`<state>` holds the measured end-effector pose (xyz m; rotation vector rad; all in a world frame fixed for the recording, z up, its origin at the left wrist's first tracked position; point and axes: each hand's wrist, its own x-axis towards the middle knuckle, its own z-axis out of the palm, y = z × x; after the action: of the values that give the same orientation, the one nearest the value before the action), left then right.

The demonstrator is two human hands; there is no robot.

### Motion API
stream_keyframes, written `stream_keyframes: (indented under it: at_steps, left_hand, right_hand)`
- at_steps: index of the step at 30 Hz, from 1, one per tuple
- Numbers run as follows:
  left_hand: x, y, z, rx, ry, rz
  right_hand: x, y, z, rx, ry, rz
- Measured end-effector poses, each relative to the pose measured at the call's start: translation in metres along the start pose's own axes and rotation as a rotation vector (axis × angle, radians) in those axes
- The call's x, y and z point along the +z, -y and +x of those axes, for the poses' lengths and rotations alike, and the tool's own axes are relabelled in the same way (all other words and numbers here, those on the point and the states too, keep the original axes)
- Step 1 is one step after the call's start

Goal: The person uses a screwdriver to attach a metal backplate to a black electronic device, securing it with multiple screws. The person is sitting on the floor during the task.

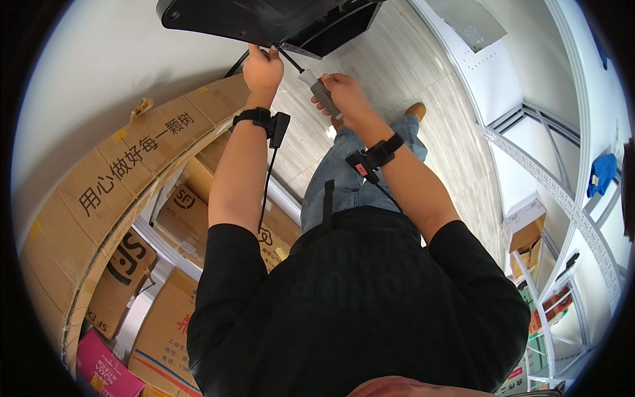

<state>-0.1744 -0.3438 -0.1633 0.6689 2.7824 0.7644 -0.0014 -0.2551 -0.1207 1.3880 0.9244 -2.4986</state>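
My right hand (346, 100) grips the grey handle of a screwdriver (322, 92) with a pale collar and a thin black shaft. Its shaft slants up and left to the lower edge of a large black panel-like object (225, 18). At that same edge my left hand (263, 71) is pinched together, its fingertips by the shaft's tip. What sits between those fingers, perhaps a small part or the tip itself, is too small to make out. The screw or hole at the tip is hidden.
A long cardboard sheet (73, 231) tops a shelf on my left, with several cardboard boxes (165, 344) below. White metal shelving (569, 192) with a blue item (602, 175) stands on my right. Cables hang from black straps on both wrists.
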Motion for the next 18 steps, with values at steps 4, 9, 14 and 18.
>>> stream_keyframes:
  at_steps: [4, 9, 14, 18]
  left_hand:
    - [0.004, 0.005, 0.002, 0.026, -0.004, -0.014]
    - [0.005, 0.005, 0.001, 0.016, -0.014, -0.015]
    - [0.005, 0.001, 0.002, -0.039, 0.023, 0.043]
    - [0.002, -0.004, 0.003, -0.029, -0.006, -0.011]
  right_hand:
    - [0.008, -0.004, -0.004, -0.118, -0.032, -0.107]
    - [0.001, -0.008, 0.002, -0.111, -0.044, -0.092]
    - [-0.003, 0.0, -0.001, -0.061, -0.065, -0.127]
    - [-0.009, 0.0, -0.009, -0.025, -0.036, -0.089]
